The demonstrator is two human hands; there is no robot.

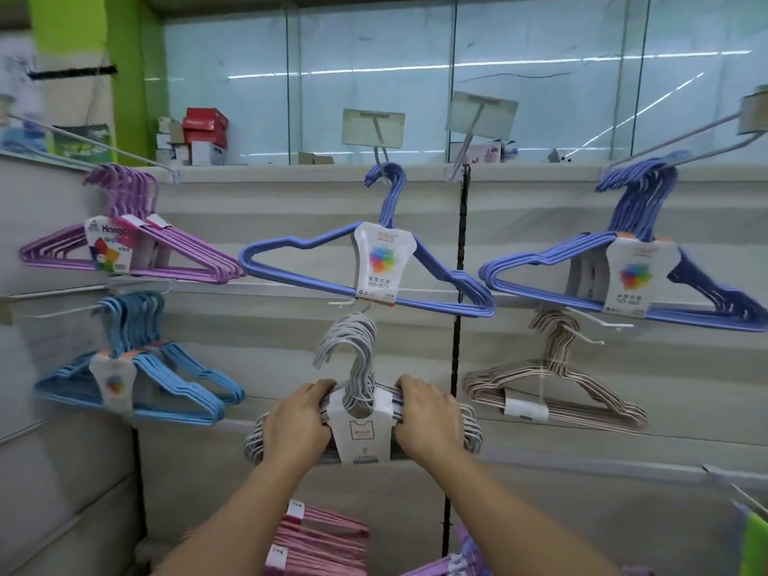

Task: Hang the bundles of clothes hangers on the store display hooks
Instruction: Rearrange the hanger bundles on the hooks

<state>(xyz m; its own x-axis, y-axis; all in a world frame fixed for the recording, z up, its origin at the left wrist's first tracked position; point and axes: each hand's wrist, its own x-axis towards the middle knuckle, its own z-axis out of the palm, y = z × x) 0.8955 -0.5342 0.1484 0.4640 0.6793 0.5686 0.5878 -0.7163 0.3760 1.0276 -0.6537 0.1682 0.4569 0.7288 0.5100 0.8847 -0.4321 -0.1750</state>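
The person holds a white hanger bundle (360, 413) against the slatwall panel, low in the middle of the display. The left hand (300, 421) grips its left shoulder and the right hand (428, 417) grips its right shoulder, fingers curled over the top wires on either side of the paper label. The bundle's hook ends rise toward a short white display hook (343, 303) just below the single blue bundle (376, 259).

Whether all the hook ends are over the peg cannot be told; they fan out, so some may miss it. If the person lets go with only a few caught, the bundle could tilt, slide off the peg's end and drop onto the pink bundles (320, 542) stacked below. Pushing upward too far risks knocking the blue bundle above, which hangs on its own hook by a thin neck. The beige bundle (555, 388) to the right sits near enough to snag the white one's wide shoulder.
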